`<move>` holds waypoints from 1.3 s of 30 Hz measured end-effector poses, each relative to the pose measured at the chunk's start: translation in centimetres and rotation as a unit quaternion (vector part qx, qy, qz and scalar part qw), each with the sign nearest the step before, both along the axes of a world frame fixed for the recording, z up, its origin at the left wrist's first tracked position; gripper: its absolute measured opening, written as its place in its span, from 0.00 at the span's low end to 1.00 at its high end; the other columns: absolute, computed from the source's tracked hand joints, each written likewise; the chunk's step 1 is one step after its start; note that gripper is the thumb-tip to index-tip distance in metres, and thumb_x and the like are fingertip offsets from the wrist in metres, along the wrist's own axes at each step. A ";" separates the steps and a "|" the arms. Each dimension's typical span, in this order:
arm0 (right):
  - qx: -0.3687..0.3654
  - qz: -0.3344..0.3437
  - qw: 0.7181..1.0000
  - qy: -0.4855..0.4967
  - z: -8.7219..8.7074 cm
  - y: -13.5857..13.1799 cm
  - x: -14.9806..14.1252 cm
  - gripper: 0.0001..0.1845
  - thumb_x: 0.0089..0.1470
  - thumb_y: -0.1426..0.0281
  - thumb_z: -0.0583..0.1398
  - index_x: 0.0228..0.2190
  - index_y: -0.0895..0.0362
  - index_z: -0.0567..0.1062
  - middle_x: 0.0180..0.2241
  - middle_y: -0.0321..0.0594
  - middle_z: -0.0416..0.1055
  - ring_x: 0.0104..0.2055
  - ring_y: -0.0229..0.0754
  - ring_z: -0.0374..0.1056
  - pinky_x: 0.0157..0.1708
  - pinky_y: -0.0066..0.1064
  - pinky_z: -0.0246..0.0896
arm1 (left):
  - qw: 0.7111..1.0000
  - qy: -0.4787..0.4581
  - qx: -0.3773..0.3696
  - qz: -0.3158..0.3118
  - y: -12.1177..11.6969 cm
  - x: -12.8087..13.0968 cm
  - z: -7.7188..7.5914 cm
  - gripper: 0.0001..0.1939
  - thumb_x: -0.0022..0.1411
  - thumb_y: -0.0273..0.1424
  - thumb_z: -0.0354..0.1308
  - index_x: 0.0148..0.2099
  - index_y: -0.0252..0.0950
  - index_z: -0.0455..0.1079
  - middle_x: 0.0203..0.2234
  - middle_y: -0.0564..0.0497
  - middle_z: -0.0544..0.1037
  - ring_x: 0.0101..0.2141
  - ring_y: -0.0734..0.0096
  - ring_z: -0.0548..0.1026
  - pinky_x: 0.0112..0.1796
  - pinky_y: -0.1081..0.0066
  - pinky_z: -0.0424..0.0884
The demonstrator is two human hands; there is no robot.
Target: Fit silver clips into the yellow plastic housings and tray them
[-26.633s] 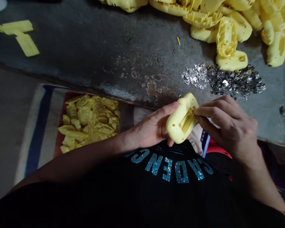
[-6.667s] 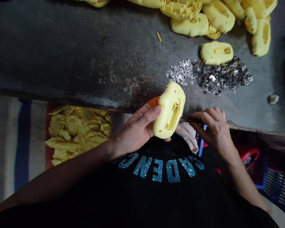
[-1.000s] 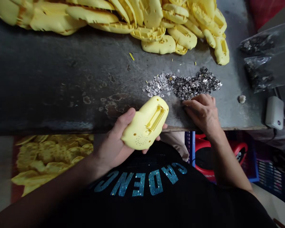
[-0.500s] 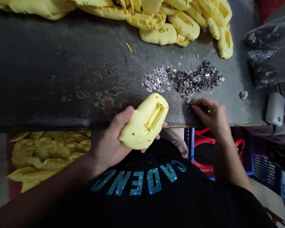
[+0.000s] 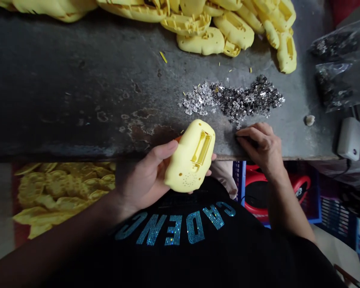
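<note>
My left hand [image 5: 151, 174] is closed around a yellow plastic shell [image 5: 187, 164], whose long battery slot, screw holes and patch of small holes face up. A bit of orange shows behind the shell by my thumb. On the right, my right hand [image 5: 262, 144] has its thumb and forefinger pinched together low over the dark table [image 5: 78, 100]. What lies between those fingertips is too small to make out. Just beyond them spreads a heap of small metal contact plates [image 5: 240, 100], with one loose plate near the fingertips.
More yellow shells [image 5: 201, 42] are piled along the table's far side. Clear bags of metal parts [image 5: 337, 86] and a white adapter [image 5: 350, 138] are at the right. Below the edge, yellow shells [image 5: 66, 188] fill a container at left; a blue crate [image 5: 316, 204] holds red parts.
My left hand has moved a little to the right and turned the shell more upright. My right hand has shifted slightly left, still pinched near the metal plates.
</note>
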State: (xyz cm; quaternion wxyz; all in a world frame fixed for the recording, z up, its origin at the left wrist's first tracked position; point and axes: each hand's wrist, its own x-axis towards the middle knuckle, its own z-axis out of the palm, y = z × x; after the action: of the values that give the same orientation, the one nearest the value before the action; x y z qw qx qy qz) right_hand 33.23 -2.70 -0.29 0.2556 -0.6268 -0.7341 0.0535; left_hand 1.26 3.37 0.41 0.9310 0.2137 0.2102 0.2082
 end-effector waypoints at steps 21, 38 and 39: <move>0.065 0.054 0.987 0.134 2.9 -0.8 -4.2 0.10 0.68 0.75 0.71 0.47 0.48 0.84 0.42 0.36 0.87 0.42 0.46 0.82 0.44 0.44 0.72 | 0.999 0.008 -0.023 -0.030 -0.7 1.5 0.4 0.38 0.73 0.53 0.65 0.72 0.32 0.72 0.52 0.32 0.89 0.44 0.46 0.90 0.29 0.65 0.85; 0.112 0.163 0.980 -0.004 5.1 0.5 -5.8 0.22 0.70 0.74 0.68 0.60 0.44 0.79 0.46 0.40 0.87 0.43 0.50 0.79 0.47 0.47 0.76 | 0.997 -0.047 -0.020 -0.057 -1.1 0.4 -0.2 0.40 0.78 0.56 0.58 0.79 0.37 0.63 0.50 0.35 0.89 0.40 0.47 0.91 0.23 0.71 0.78; 0.112 0.162 0.980 -0.009 5.1 0.5 -5.8 0.23 0.70 0.74 0.68 0.61 0.43 0.79 0.46 0.40 0.87 0.43 0.49 0.80 0.47 0.46 0.76 | 0.997 -0.046 -0.018 -0.058 -1.2 0.5 -0.2 0.40 0.78 0.56 0.58 0.79 0.37 0.62 0.50 0.35 0.89 0.40 0.48 0.91 0.23 0.71 0.78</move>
State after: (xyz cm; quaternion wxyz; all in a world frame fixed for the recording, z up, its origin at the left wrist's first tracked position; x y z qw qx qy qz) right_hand 27.43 -2.25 4.78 0.3053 -0.4678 -0.8294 0.0055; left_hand 1.72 2.22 0.16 0.9540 0.1986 0.1582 0.1597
